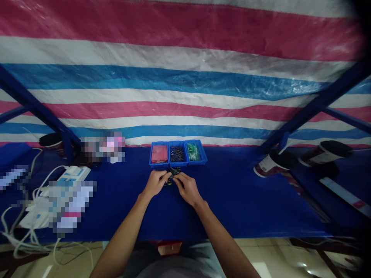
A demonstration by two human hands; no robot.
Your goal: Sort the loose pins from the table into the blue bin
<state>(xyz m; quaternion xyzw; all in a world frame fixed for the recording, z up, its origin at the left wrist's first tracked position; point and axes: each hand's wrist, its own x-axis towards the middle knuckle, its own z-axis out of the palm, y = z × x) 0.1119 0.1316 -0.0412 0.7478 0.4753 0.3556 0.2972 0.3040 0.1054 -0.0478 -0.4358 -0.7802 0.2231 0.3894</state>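
Here, just below frame centre, your left hand (pixel 156 183) and right hand (pixel 189 188) seem pinched on thin dark pieces (pixel 175 170); a light fingertip grip suits them.

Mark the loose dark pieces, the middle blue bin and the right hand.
Loose dark pieces (pixel 175 170): head view, upper part of the pile.
Middle blue bin (pixel 178 164): head view, front wall.
Right hand (pixel 189 188): head view, back of the hand.

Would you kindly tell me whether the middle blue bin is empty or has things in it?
The middle blue bin is not empty: many thin dark pieces show inside its walls.
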